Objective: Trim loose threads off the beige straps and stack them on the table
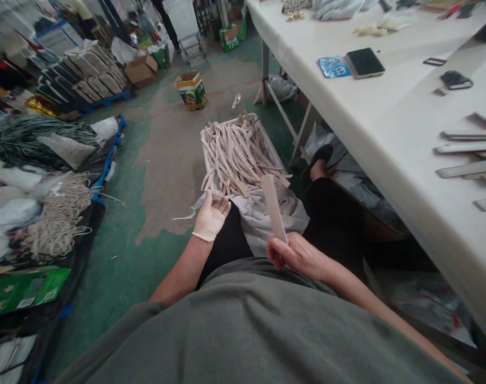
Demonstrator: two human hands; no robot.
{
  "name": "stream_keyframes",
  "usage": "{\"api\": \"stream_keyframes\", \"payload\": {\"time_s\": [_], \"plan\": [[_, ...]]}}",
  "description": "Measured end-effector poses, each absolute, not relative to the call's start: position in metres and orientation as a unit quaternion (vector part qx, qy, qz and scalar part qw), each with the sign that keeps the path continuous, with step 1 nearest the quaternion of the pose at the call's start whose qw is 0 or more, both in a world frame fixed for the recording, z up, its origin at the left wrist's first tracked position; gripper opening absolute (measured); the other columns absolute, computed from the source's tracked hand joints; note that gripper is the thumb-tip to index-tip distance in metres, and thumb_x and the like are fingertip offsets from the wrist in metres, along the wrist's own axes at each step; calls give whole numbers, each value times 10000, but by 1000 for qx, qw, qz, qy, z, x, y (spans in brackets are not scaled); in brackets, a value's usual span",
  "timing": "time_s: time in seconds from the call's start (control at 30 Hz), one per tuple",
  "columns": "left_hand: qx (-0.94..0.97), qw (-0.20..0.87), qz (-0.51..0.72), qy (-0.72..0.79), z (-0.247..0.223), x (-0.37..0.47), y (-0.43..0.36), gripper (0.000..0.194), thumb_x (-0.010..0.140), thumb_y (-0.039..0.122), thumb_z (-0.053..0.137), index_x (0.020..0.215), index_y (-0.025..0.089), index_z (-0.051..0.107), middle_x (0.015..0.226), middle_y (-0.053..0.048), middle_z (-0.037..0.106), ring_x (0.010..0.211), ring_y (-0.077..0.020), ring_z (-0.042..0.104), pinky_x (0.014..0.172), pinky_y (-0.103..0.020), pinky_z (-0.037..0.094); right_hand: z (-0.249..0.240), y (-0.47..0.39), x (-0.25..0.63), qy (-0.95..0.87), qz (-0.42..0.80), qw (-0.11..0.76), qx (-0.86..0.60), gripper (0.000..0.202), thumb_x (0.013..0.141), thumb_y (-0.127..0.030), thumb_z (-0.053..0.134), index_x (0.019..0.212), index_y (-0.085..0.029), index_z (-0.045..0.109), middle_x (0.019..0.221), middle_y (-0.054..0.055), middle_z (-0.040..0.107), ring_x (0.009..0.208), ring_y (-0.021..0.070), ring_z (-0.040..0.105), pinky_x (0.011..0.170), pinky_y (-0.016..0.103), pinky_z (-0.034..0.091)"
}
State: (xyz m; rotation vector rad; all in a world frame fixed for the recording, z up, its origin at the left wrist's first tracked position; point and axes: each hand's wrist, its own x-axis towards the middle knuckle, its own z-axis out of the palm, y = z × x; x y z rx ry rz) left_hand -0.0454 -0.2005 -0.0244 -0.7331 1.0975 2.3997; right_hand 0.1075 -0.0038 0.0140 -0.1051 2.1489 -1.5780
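Observation:
My right hand (293, 250) is closed round the lower end of a flat beige strip (273, 208), which points up and slightly left. Over my left knee, my left hand (212, 216) wears a pale glove; its palm faces up, fingers spread, and nothing shows in it. In front of my knees stands a white crate (271, 141) heaped with many similar beige strips (237, 152). A light grey cloth or bag (262, 213) lies between the crate and my lap.
To my right runs a long white table (387, 122) with a phone (365, 62), a blue packet (334, 67) and several grey strips (470, 148). Cord bundles (62, 213) and bags lie on a pallet at left. Ahead stands an open carton (191, 90) on the green floor.

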Motion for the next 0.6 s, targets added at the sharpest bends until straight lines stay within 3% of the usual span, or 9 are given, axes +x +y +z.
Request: {"api": "stream_keyframes", "payload": {"time_s": [0.07,0.17,0.6], "plan": [[-259,230,850,397,-30,-37,-193,295,931,404,642,769,159,666,748,-23,722,702,-124,696,812,-269,542,19,-14,104,819,-491,288,-70,510,1018,-421,341,674,-196,644,608,15,670,584,160,601,606,260,424],[-253,272,841,395,-27,-31,-190,258,936,378,639,805,159,682,785,-36,736,757,-142,710,849,-282,539,18,-25,97,859,-413,286,-100,503,1019,-398,376,677,-207,693,601,20,654,542,158,564,593,268,394],[-275,302,841,355,-16,-31,-193,335,988,366,546,755,157,666,744,-27,726,697,-129,703,792,-271,553,-3,-31,81,842,-422,320,-105,550,1033,-408,332,663,-217,691,541,21,651,579,178,633,643,271,459]]}}
